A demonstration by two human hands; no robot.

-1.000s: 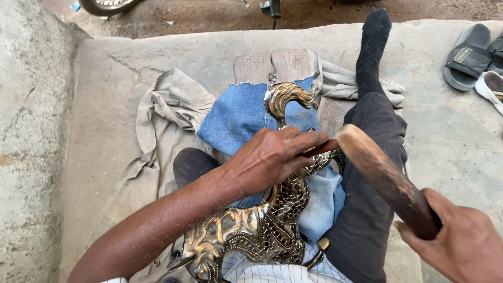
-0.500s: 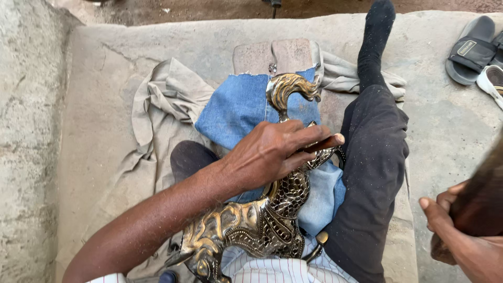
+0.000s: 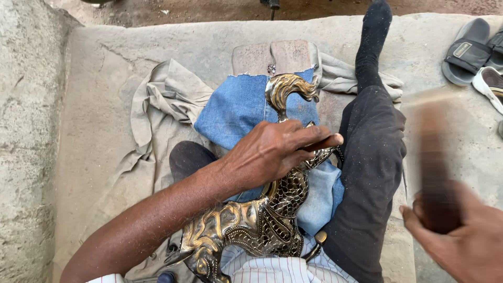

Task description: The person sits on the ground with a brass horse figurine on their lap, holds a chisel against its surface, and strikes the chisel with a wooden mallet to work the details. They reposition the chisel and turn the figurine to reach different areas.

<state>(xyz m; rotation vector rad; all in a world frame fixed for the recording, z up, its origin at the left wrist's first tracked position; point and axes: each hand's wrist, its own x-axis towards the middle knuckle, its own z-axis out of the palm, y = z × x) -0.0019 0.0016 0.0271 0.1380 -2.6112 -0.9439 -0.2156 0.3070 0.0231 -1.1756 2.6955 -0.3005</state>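
Down at the bottom of the frame, your right hand [image 3: 461,241] is wrapped around a dark wooden mallet [image 3: 435,162], which is all motion blur at the lower right. The ornate brass casting [image 3: 262,220] lies across your lap, running from bottom centre up to its curled tip in the middle. Your left hand [image 3: 272,152] sits on top of it mid-frame, fingers closed around a thin tool [image 3: 325,142] pressed against the metal. Under the casting there's a blue denim cloth [image 3: 236,107], then a beige rag [image 3: 167,99] to the left. Sandals [image 3: 469,52] sit far upper right on the concrete floor [image 3: 105,52].
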